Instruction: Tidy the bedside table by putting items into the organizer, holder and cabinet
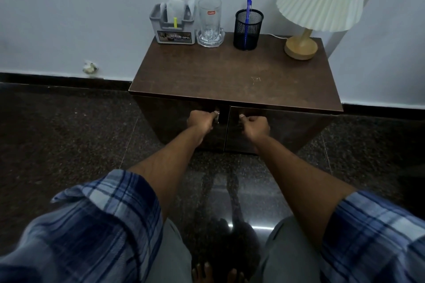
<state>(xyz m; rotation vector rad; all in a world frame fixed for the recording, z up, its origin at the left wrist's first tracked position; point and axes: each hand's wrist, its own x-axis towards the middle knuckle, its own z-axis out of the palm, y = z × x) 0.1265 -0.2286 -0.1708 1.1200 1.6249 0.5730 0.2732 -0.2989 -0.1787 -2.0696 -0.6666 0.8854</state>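
Cabinet (287, 128), dark glossy brown wood.

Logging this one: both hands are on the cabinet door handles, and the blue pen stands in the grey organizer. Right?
No. In the head view the blue pen stands in the black mesh holder, not the grey organizer. The left hand and right hand are on the cabinet door handles.
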